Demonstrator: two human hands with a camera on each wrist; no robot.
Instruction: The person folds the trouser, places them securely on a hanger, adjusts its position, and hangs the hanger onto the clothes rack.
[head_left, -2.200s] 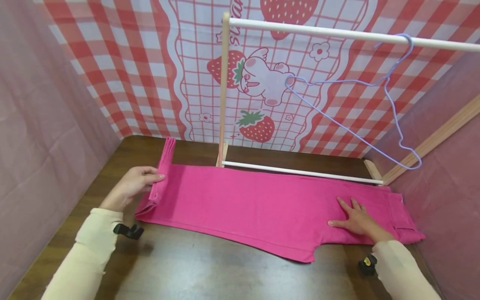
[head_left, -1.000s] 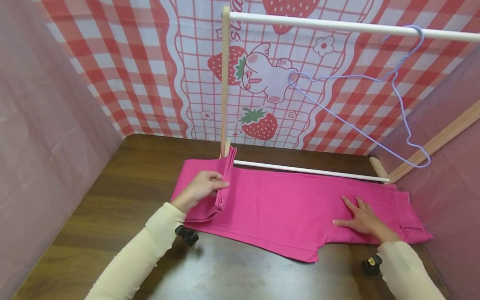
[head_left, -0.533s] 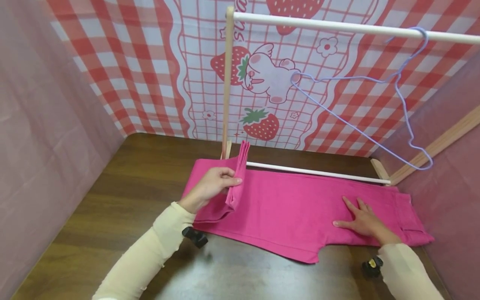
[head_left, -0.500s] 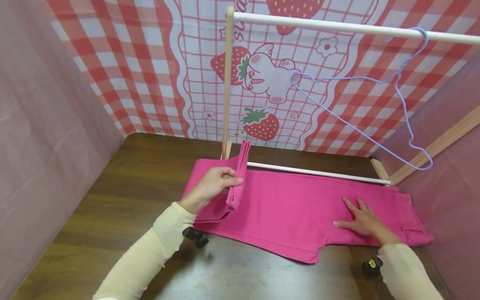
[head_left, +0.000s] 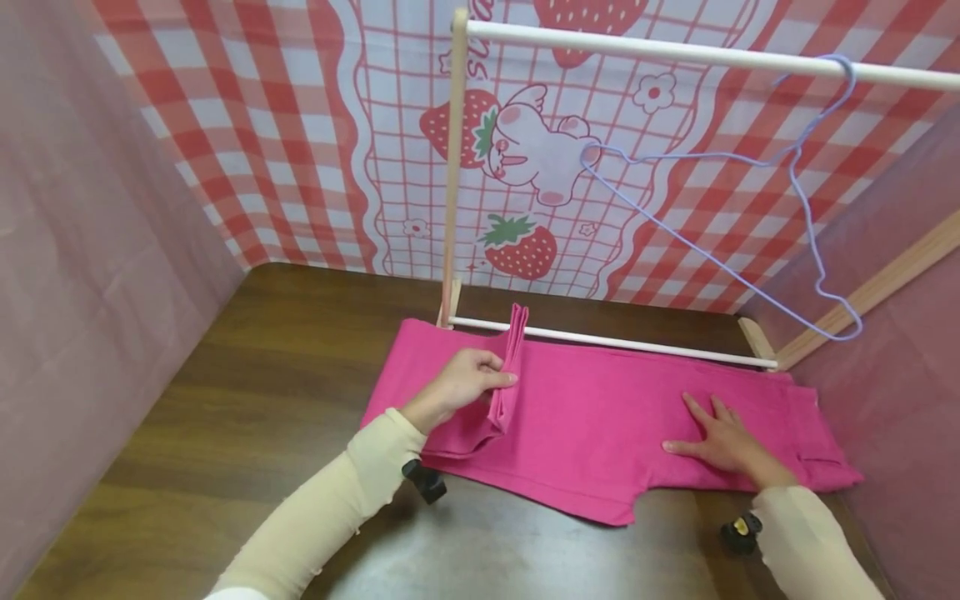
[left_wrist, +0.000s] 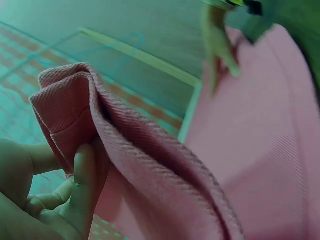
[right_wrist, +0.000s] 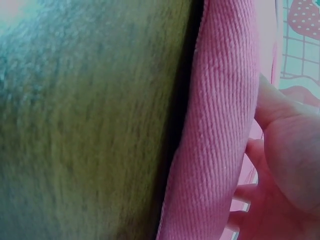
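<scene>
Pink ribbed cloth made up the trousers, found lengthwise on the counter along the foot of the rack, with the waistband at the right end. Your left hand pinched the folded leg end between thumb and fingers, standing it on edge over the cloth beneath; that hold presumably kept the layers together. Your right hand lay on the garment near the waistband, fingers extended and spread, gripping nothing; it appeared placed as an anchor, so that a pull at the leg end would not drag the trousers. The hanger hung from the rack, well apart from both hands. From the head, you had the whole layout, but the fold read only as thin edges. At the left wrist, hem stitching and a dark gap between layers were evident, so your pinch seemed to secure them at one spot only. At the right wrist, fine ribbing and a shadow line beside the counter appeared; the cloth partly hid your fingers, and how firmly they pressed could not be told.
</scene>
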